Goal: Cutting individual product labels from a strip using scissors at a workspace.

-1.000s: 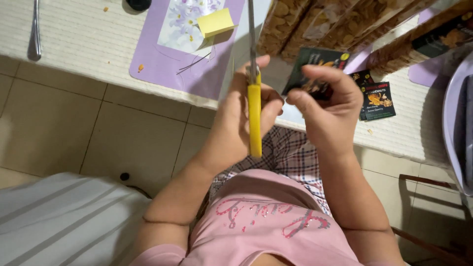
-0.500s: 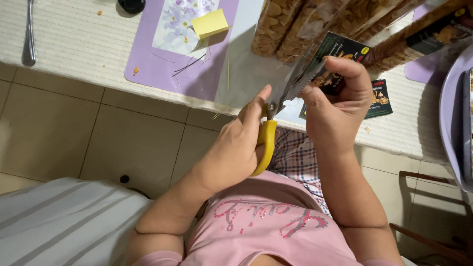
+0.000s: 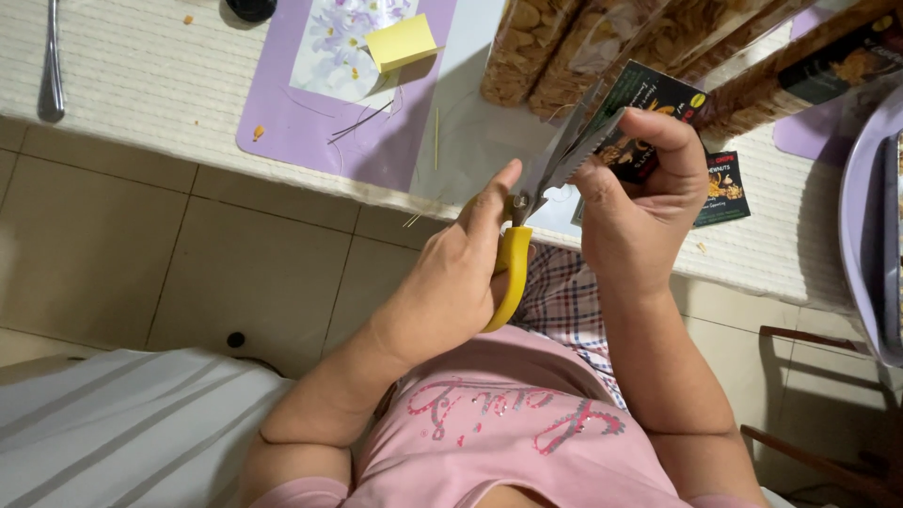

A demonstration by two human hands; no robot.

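Observation:
My left hand (image 3: 450,282) grips scissors (image 3: 527,221) with a yellow handle, thumb stretched along the pivot. Their serrated steel blades are parted and point up to the right, straddling the edge of a small dark snack packet (image 3: 649,103). My right hand (image 3: 632,212) pinches that packet between thumb and fingers, holding it upright over the table edge. Both hands sit close together above my lap, in front of my pink shirt.
A cream woven table mat (image 3: 122,85) carries a purple floral placemat (image 3: 310,122), a yellow sticky-note block (image 3: 401,41), a metal utensil (image 3: 51,66), clear bags of snacks (image 3: 536,47) and another dark packet (image 3: 722,188). A lilac tray (image 3: 861,207) lies right; tiled floor (image 3: 169,273) below.
The scissors tilted from pointing straight up to leaning right, and their blades opened onto the packet. My right hand lifted the packet higher and further right.

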